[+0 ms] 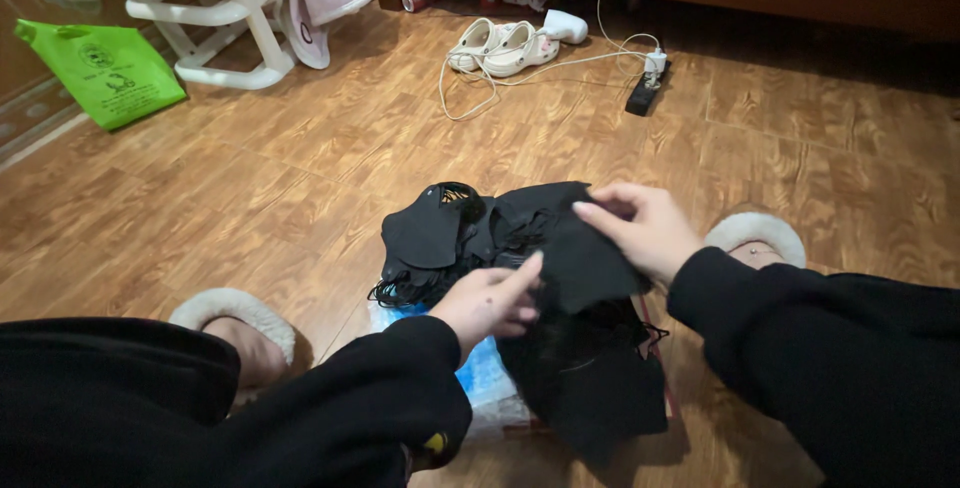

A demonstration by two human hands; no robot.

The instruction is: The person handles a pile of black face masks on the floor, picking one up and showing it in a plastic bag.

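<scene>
Head view, person sitting on a wood floor, both sleeves black. Left hand is reaching in from 7 o'clock, fingers narrow and extended, tips touching the lower edge of a black mask; cannot tell if it is actually pinching it. Right hand is coming in from 4 o'clock, fingers curled and gripping the upper right edge of the same mask, thumb side hidden. The mask is lying flat-ish between both hands, near frame center, slightly toward 5 o'clock.

A pile of more black masks is sitting just beside it at 9 o'clock of the held one, ear loops tangling at the pile's lower left. More black pieces are hanging or lying below the hands at 6 o'clock, over a blue-and-white bag on the floor.

Two fuzzy slippers are showing: one at 8 o'clock, one at 3 o'clock, just beside the right wrist.

Far side: white clogs at 12 o'clock, white cable looping near them, black power strip at 1 o'clock, green bag at 10 o'clock, white stool at 11 o'clock.
</scene>
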